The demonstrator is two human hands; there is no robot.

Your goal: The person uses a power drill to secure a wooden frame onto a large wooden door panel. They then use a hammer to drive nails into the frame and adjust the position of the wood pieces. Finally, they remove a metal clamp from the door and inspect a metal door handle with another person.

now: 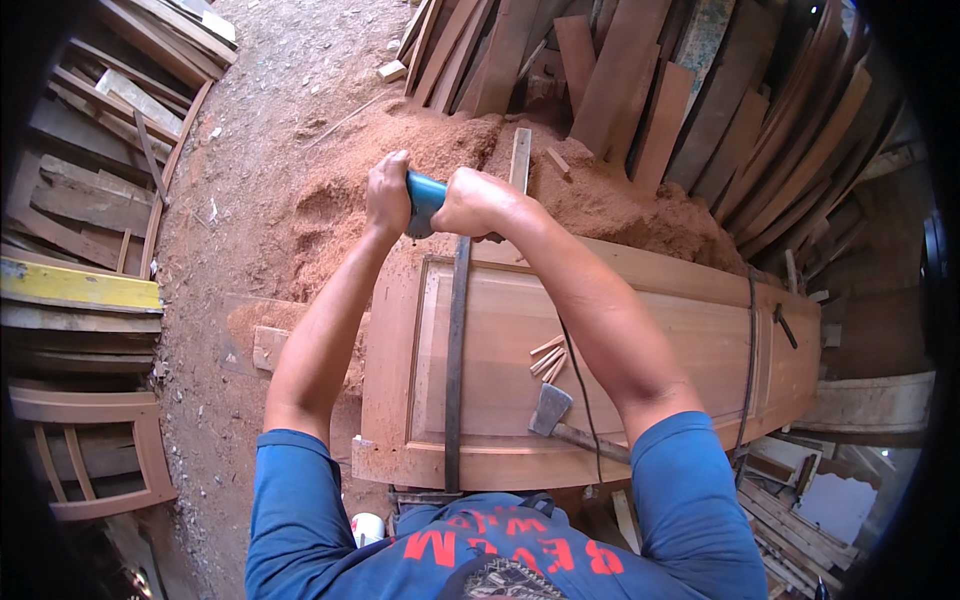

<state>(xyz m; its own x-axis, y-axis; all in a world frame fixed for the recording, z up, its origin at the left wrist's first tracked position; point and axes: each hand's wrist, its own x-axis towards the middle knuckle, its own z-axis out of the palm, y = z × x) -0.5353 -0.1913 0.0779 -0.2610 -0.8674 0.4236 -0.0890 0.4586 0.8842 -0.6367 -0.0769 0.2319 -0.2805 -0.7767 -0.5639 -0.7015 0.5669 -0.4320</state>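
A teal power drill (426,203) is held in both hands over the far left corner of a panelled wooden door (500,320). My left hand (388,196) is closed around its left end, and my right hand (474,206) wraps its right side. The drill's tip is hidden. From under my right forearm a black cord (584,400) runs down across the door. Several wooden pegs (549,360) lie loose on the panel, close to an axe (552,408) whose handle points right.
Two dark bar clamps (457,370) (752,350) cross the door. Reddish sawdust (350,200) is heaped beyond it. Planks (620,80) lean at the far right, and stacked timber (90,200) with a wooden frame (150,450) lines the left. A white container (368,527) stands near my body.
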